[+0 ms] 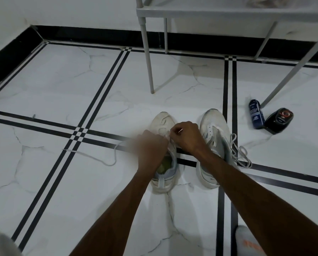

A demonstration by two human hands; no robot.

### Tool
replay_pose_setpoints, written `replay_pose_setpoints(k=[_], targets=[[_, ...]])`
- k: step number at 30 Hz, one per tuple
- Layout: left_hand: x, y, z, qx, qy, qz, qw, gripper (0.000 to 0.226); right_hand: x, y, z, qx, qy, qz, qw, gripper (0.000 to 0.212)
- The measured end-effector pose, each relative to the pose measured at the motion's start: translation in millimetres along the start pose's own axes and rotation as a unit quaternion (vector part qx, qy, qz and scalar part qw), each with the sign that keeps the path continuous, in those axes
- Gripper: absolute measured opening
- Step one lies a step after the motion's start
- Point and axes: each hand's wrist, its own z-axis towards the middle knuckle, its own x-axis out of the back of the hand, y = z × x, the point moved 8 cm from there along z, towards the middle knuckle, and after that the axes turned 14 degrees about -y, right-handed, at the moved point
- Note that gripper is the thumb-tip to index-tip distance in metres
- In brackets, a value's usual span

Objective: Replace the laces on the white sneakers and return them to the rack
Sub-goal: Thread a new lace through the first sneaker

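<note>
Left of our fingers, a loose lace (99, 157) trails limp across the floor tiles (53, 89); we judge it soft and light, best pinched close to its tip. Our left hand (151, 145) is blurred, fingers curled over the left sneaker (163, 182), apparently around the lace at the eyelets. Our right hand (186, 137) pinches what seems the stiff lace tip, just beside the left fingers. Right of them stands the right sneaker (212, 130), already laced, ends slack. Farther right lie a blue bottle (256, 114) and a black bottle (279, 120), contents unseen. The rack (200, 11) stands beyond our fingers.
</note>
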Motion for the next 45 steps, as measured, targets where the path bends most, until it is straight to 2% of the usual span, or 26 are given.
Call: replay_pose_setpoints(k=[1, 3, 4, 6, 9, 11, 13, 15, 16, 18, 20, 23, 24, 26, 27, 29, 30, 33, 35, 36, 37, 39, 40, 41, 43, 45], targets=[[0, -1, -1, 0.002, 0.002, 0.001, 1.0, 0.023, 18, 17, -1, -0.062, 0.072, 0.072, 0.993, 0.013], [0, -2, -3, 0.001, 0.003, 0.004, 1.0, 0.021, 53, 54, -12, -0.178, 0.22, 0.262, 0.923, 0.015], [1, -2, -3, -0.001, 0.002, 0.007, 1.0, 0.022, 61, 63, -10, -0.187, 0.237, 0.33, 0.894, 0.016], [1, -2, -4, -0.003, -0.001, 0.01, 1.0, 0.024, 61, 50, -1, -0.153, 0.163, 0.386, 0.895, 0.009], [4, 4, -6, 0.0, 0.003, 0.036, 0.999, 0.02, 42, 15, 1, -0.12, 0.051, 0.406, 0.905, 0.006], [10, 11, -5, -0.005, 0.021, 0.07, 0.997, 0.023, 29, 5, -1, -0.12, -0.003, 0.449, 0.885, 0.006], [12, 19, 1, -0.013, 0.028, 0.061, 0.998, 0.042, 22, -5, -4, -0.117, -0.051, 0.509, 0.851, 0.007], [12, 36, 13, -0.057, 0.004, 0.025, 0.998, 0.053, 24, -15, -5, -0.102, -0.072, 0.556, 0.822, 0.009], [10, 46, 19, -0.083, -0.025, 0.0, 0.996, 0.051, 26, -19, -5, -0.094, -0.079, 0.573, 0.81, 0.011], [11, 61, 32, -0.108, -0.065, -0.053, 0.991, 0.031, 35, -22, -4, -0.082, -0.085, 0.595, 0.795, 0.011], [19, 60, 39, -0.067, -0.054, -0.087, 0.992, 0.02, 47, -17, -3, -0.081, -0.074, 0.615, 0.781, 0.011], [31, 25, 42, 0.055, 0.012, -0.08, 0.995, 0.012, 61, 0, -4, -0.09, -0.039, 0.667, 0.738, 0.014], [27, 21, 43, 0.063, -0.002, -0.078, 0.995, 0.026, 63, 5, -6, -0.095, -0.029, 0.674, 0.732, 0.014], [15, 37, 48, -0.028, -0.063, -0.101, 0.993, 0.061, 61, 7, -8, -0.102, -0.034, 0.668, 0.736, 0.014], [9, 52, 50, -0.078, -0.091, -0.097, 0.988, 0.061, 56, 4, -8, -0.101, -0.048, 0.661, 0.742, 0.013], [0, 81, 49, -0.126, -0.134, -0.051, 0.981, 0.029, 49, 0, -7, -0.094, -0.067, 0.657, 0.745, 0.012], [2, 86, 50, -0.131, -0.125, -0.05, 0.982, 0.013, 48, -1, -7, -0.091, -0.067, 0.663, 0.74, 0.012], [24, 56, 58, -0.047, -0.024, -0.087, 0.995, 0.02, 55, 12, -5, -0.093, -0.029, 0.713, 0.694, 0.012], [41, 23, 62, 0.039, 0.036, -0.035, 0.998, 0.017, 64, 24, -4, -0.095, 0.002, 0.735, 0.671, 0.012], [44, 14, 61, 0.07, 0.037, -0.005, 0.997, 0.009, 65, 27, -3, -0.096, 0.008, 0.736, 0.67, 0.013], [40, 12, 61, 0.081, 0.01, 0.009, 0.997, 0.013, 64, 27, -3, -0.098, 0.006, 0.733, 0.673, 0.013], [17, 37, 59, -0.004, -0.064, 0.015, 0.998, 0.056, 56, 19, -3, -0.102, -0.015, 0.715, 0.691, 0.013], [9, 57, 55, -0.067, -0.08, -0.001, 0.995, 0.065, 50, 15, -3, -0.104, -0.028, 0.704, 0.702, 0.013], [2, 75, 52, -0.12, -0.095, -0.021, 0.988, 0.057, 46, 11, -1, -0.104, -0.036, 0.696, 0.71, 0.013], [-1, 87, 55, -0.155, -0.092, -0.032, 0.983, 0.016, 43, 10, 2, -0.103, -0.031, 0.699, 0.707, 0.013], [4, 65, 63, -0.118, -0.07, -0.049, 0.989, 0.021, 47, 20, 3, -0.109, -0.007, 0.724, 0.682, 0.014]])
